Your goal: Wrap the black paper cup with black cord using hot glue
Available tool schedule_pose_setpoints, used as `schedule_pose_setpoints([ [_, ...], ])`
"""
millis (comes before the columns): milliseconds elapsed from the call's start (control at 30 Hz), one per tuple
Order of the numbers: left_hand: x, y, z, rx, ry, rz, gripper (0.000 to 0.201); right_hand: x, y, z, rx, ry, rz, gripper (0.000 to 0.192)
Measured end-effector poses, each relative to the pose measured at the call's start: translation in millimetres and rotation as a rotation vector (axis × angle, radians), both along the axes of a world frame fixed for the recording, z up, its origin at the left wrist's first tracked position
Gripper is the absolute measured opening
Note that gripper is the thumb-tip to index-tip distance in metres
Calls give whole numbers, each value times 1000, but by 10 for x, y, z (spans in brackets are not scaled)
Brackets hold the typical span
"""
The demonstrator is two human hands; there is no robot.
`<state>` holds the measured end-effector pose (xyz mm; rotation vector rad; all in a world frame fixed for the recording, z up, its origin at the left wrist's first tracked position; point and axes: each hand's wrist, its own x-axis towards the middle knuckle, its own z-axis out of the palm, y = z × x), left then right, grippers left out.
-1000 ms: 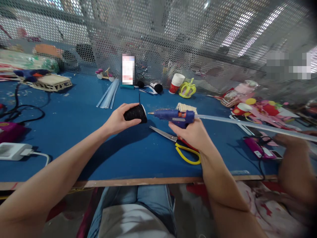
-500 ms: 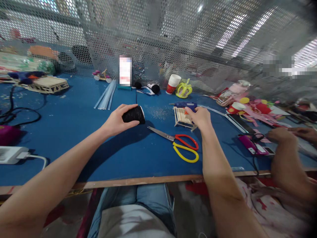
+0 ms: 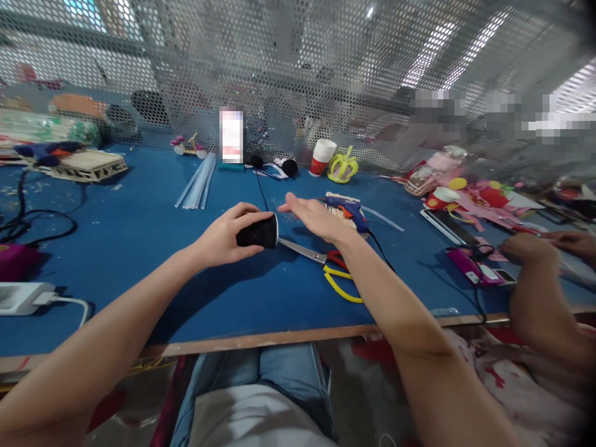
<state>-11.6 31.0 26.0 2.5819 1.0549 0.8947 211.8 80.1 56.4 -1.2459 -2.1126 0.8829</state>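
My left hand (image 3: 226, 236) is wrapped round a black-covered cup (image 3: 259, 233) with a white rim, held tilted on its side above the table. A thin black strand (image 3: 262, 191) runs up and back from the cup. Just right of the cup's rim, my right hand (image 3: 313, 217) hangs with its fingers stretched out and nothing in it. Behind that hand, a blue hot glue gun (image 3: 354, 214) rests on a small rack of wooden sticks (image 3: 342, 198). Scissors (image 3: 307, 251) with red and yellow handles lie below, partly hidden by my right forearm.
Clear glue sticks (image 3: 198, 181), a phone (image 3: 231, 136), paper cups (image 3: 322, 156) and a yellow-green crown-shaped piece (image 3: 343, 166) stand along the mesh panel (image 3: 279, 81). At right lie a phone (image 3: 449, 228) and a purple device (image 3: 472, 268), near another person's hands (image 3: 531, 248).
My right hand has left the glue gun on the stick rack and moved left toward the cup, its fingers now straightened. My left hand has brought the cup slightly right and nearer me.
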Motion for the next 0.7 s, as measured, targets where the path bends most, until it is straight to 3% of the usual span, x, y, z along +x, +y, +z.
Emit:
schedule_pose_setpoints([
  [100,-4,-5,2,-14,22,-27,60,-280,30,-69,-293,220,171,57],
  [200,3,-26,11,-40,25,-45,62,-365,63,-140,-402,471,187,34],
  [333,24,-54,29,-99,-23,-5,64,-287,53,-141,-334,656,109,20],
  [700,19,-26,7,-217,-18,16,51,-198,18,-49,-132,678,-12,26],
])
